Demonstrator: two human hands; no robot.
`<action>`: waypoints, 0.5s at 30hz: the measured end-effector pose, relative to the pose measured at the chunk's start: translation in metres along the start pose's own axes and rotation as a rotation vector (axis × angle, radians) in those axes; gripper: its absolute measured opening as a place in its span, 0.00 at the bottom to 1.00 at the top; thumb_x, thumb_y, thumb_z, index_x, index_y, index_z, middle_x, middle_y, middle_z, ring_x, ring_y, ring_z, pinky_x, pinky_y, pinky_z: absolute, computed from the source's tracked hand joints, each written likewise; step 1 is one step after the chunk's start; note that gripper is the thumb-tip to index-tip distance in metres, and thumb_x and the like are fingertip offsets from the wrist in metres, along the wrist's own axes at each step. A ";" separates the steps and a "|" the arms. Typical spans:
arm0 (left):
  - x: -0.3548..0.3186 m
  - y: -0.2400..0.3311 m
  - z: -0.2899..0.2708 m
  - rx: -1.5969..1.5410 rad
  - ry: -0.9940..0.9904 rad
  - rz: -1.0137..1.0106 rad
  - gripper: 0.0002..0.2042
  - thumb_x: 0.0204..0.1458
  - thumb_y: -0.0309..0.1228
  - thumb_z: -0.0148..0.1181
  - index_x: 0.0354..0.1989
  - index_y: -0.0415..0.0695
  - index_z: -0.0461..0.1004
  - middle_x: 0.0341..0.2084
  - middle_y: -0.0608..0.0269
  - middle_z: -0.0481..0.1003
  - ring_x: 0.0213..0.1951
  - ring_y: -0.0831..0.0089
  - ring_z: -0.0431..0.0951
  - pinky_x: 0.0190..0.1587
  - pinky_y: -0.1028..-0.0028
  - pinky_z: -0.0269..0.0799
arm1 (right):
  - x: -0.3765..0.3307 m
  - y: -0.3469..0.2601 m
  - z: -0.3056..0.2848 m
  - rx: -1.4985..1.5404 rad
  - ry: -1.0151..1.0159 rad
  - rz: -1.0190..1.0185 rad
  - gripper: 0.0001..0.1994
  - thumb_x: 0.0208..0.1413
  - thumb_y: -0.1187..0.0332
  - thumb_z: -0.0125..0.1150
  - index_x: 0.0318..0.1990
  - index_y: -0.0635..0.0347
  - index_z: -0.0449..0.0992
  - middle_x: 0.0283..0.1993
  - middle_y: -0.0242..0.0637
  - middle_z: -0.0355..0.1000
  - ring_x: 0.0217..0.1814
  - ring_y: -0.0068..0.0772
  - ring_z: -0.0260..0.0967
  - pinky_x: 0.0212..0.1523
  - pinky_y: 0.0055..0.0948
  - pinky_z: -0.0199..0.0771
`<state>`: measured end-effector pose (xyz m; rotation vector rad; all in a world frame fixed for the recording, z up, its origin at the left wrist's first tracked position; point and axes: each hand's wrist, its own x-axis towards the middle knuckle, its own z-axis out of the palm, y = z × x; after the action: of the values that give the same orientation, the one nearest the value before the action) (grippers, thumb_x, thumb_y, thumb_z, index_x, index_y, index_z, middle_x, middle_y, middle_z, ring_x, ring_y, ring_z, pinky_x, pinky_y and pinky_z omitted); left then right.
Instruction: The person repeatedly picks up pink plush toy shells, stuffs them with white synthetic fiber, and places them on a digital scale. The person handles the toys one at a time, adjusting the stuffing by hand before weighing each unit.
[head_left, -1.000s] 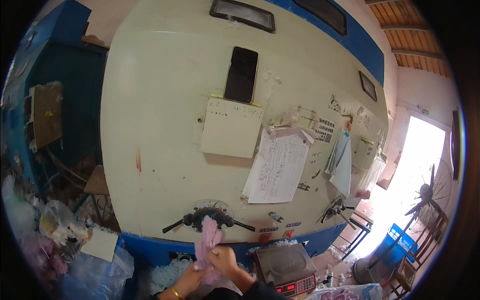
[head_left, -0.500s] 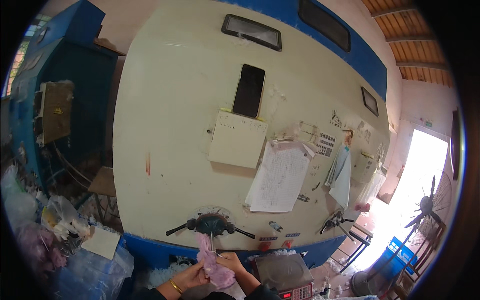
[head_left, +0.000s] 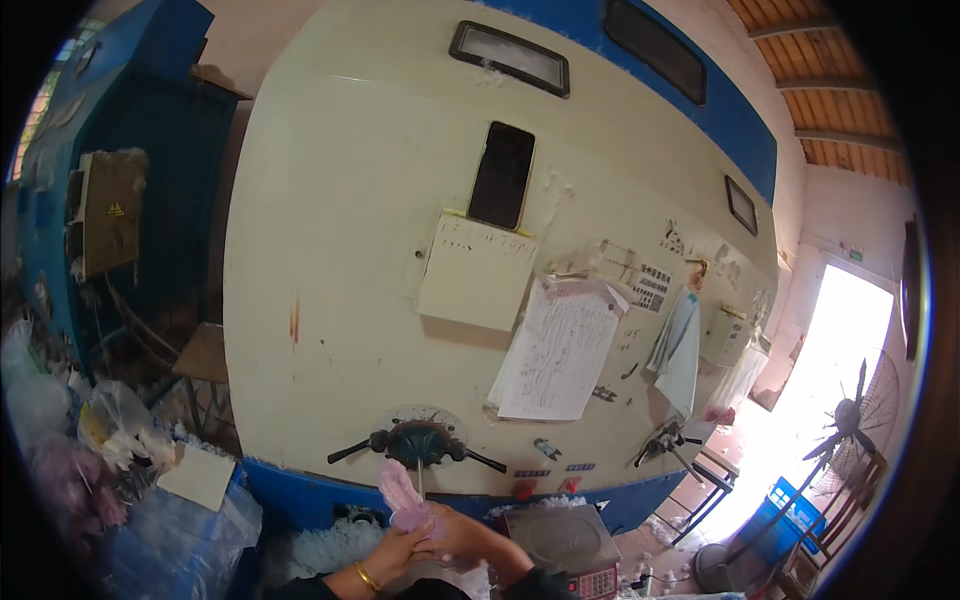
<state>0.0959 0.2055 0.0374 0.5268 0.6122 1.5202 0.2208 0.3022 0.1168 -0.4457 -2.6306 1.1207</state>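
Observation:
At the bottom middle, a pink plush piece (head_left: 400, 488) stands up out of my two hands, beside a thin metal nozzle tube (head_left: 421, 482). The tube comes out of a dark green nozzle head (head_left: 420, 443) with a black handle on each side. My left hand (head_left: 402, 548), below a gold bangle, is closed around the lower part of the plush. My right hand (head_left: 462, 532) lies against the left with its fingers curled over the plush. The plush's lower end is mostly hidden by the hands.
A large cream machine panel (head_left: 330, 250) fills the middle, carrying a phone (head_left: 502, 175) and hanging paper sheets (head_left: 560, 350). A scale (head_left: 565, 540) sits right of my hands. Plastic bags (head_left: 185, 545) and pink plush pieces (head_left: 75, 480) lie left. A standing fan (head_left: 848, 415) is far right.
Both hands have drawn together around the pink plush, covering its lower part. Its upper end now stands beside the nozzle tube, slightly farther left. The view has shifted slightly.

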 end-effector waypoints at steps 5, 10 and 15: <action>-0.017 0.002 -0.010 0.249 0.027 0.182 0.16 0.57 0.29 0.55 0.52 0.40 0.62 0.44 0.56 0.71 0.43 0.66 0.75 0.41 0.69 0.78 | -0.014 -0.017 0.035 -0.225 0.173 0.075 0.38 0.43 0.55 0.67 0.59 0.66 0.61 0.56 0.57 0.63 0.58 0.56 0.62 0.60 0.39 0.60; 0.013 -0.018 -0.011 0.994 -0.016 0.625 0.21 0.54 0.31 0.58 0.53 0.37 0.61 0.47 0.53 0.69 0.47 0.66 0.72 0.49 0.70 0.70 | -0.003 0.019 0.013 -0.453 0.126 -0.527 0.19 0.41 0.63 0.65 0.41 0.59 0.73 0.42 0.43 0.71 0.46 0.48 0.68 0.46 0.40 0.68; 0.001 -0.013 -0.031 0.936 0.155 0.631 0.22 0.52 0.34 0.60 0.52 0.38 0.62 0.46 0.54 0.69 0.49 0.66 0.70 0.53 0.69 0.65 | -0.002 0.000 0.054 -0.377 0.356 -0.187 0.16 0.41 0.63 0.64 0.37 0.60 0.73 0.37 0.48 0.69 0.44 0.53 0.68 0.42 0.46 0.69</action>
<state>0.0854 0.2044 0.0059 1.4218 1.3851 1.8089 0.2043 0.2664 0.0805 -0.4124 -2.4934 0.4373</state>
